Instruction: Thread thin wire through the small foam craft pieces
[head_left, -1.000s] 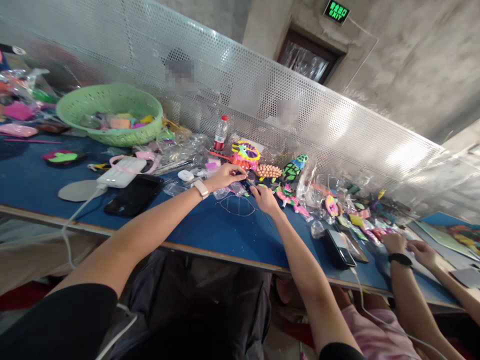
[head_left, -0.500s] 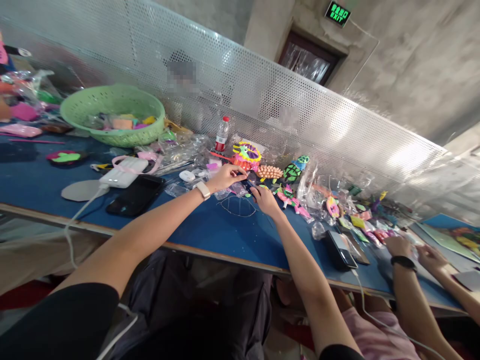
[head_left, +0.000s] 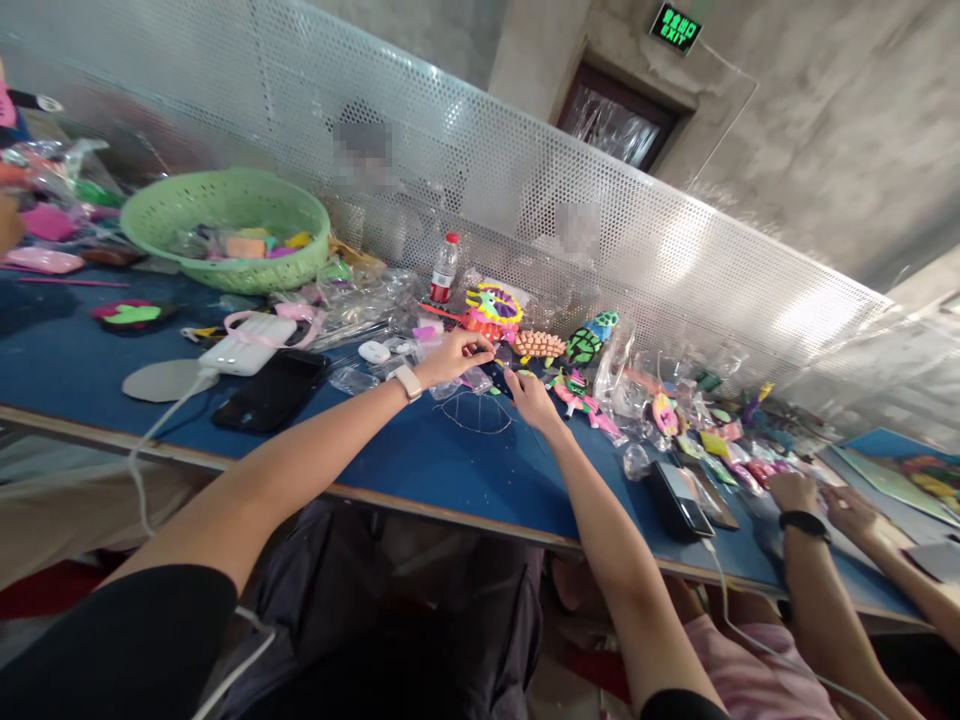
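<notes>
In the head view my left hand (head_left: 454, 358), with a pale watch on its wrist, has its fingertips pinched together above the table; whatever is between them is too small to make out. Close to its right, my right hand (head_left: 534, 400) is closed around a dark hand tool (head_left: 500, 376), possibly pliers, mostly hidden by the fingers. Just below both hands a thin wire frame (head_left: 474, 428) lies on the blue table, oval with cross wires. Behind them stand a brown spiky clay figure (head_left: 538, 345), a yellow and purple clay figure (head_left: 495, 308) and a green turtle figure (head_left: 589, 340).
A green basket (head_left: 225, 275), a white power bank (head_left: 247, 345) and a black phone (head_left: 271, 390) are on the left. A red-capped bottle (head_left: 444, 270) stands by the perforated metal partition (head_left: 480, 150). At the right, another phone (head_left: 679, 500) lies near a co-worker's hands (head_left: 795, 492).
The dark tool shows less between my hands and is turned a little lower. My hands have barely moved. On the right, a co-worker's hands have shifted slightly.
</notes>
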